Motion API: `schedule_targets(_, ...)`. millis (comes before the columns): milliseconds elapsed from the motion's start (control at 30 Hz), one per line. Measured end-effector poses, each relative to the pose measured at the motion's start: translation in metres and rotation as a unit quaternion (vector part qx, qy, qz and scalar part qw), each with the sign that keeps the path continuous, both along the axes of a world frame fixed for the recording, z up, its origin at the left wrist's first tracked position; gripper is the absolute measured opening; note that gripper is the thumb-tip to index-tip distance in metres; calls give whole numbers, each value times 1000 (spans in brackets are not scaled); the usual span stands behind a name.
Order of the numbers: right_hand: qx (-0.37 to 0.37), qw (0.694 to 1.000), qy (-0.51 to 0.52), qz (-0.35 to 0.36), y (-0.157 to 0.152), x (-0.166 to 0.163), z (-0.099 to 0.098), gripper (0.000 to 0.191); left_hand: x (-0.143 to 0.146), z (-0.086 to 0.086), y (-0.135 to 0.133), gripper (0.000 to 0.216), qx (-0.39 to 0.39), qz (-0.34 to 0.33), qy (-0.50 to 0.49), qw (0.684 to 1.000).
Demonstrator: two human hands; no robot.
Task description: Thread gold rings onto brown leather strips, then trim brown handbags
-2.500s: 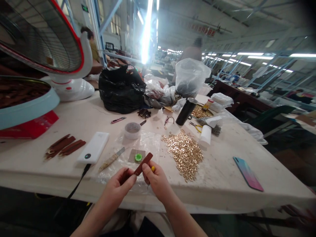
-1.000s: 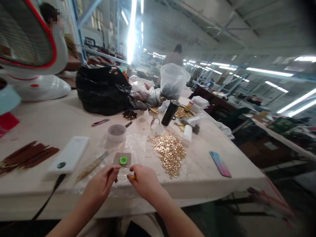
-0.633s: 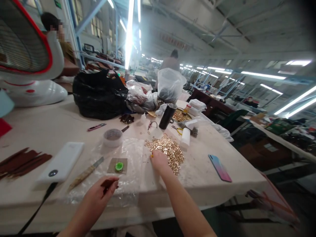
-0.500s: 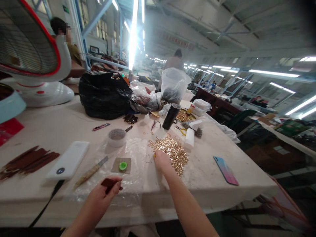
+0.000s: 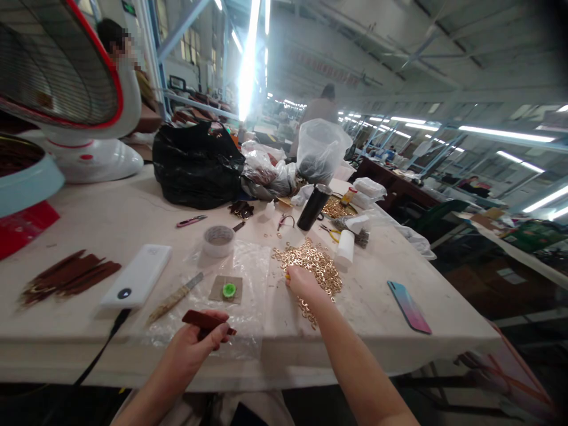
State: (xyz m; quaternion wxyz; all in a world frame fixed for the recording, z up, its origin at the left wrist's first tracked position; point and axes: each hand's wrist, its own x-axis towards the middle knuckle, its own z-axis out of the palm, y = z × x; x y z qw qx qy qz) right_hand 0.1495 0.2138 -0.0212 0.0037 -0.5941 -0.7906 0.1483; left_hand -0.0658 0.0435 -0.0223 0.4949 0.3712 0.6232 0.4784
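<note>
Head view | our left hand pinches a brown strip over the plastic sheet | our right hand, fingers bunched on a yellow item, is at the gold ring pile; whether a ring is gripped, we cannot tell | step, we judge: ring picking | next move calls for a fine fingertip pinch

Brown strip in left hand, gold rings heaped
</note>
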Motion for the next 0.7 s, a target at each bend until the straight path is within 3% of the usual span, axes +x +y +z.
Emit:
schedule_targets(133,21,995,94,23,-25,-9,13,7,-1,12,-2,27,25,7,-21,999)
schedule_targets(200,-39,969,243,18,-49,-20,19,10,1,21,-1,26,50,10,-37,998)
schedule_targets(233,-111,924,366,3,-62,-27,21,15,2,25,0,26,63,17,-51,997)
schedule_targets(267,-199,848,491,-18,-76,-34,23,21,4,29,1,26,72,25,-70,995)
schedule_targets(333,-360,651,666,-59,-99,-48,25,31,9,35,3,25,83,46,-113,989)
schedule_targets(367,-415,572,704,-73,-108,-54,26,34,12,37,3,24,85,57,-136,985)
schedule_targets(400,-455,513,723,-84,-116,-60,26,35,14,38,4,24,84,66,-159,981)
schedule_targets(467,-503,444,734,-104,-125,-69,27,33,16,37,3,23,79,74,-205,973)
schedule_targets(533,-528,415,732,-115,-129,-75,27,31,17,35,2,22,71,72,-238,966)
schedule_targets(600,-540,409,726,-120,-131,-78,26,33,16,33,0,20,64,70,-235,967)
schedule_targets(700,-502,448,729,-126,-134,-81,23,34,15,32,0,19,72,76,-166,981)
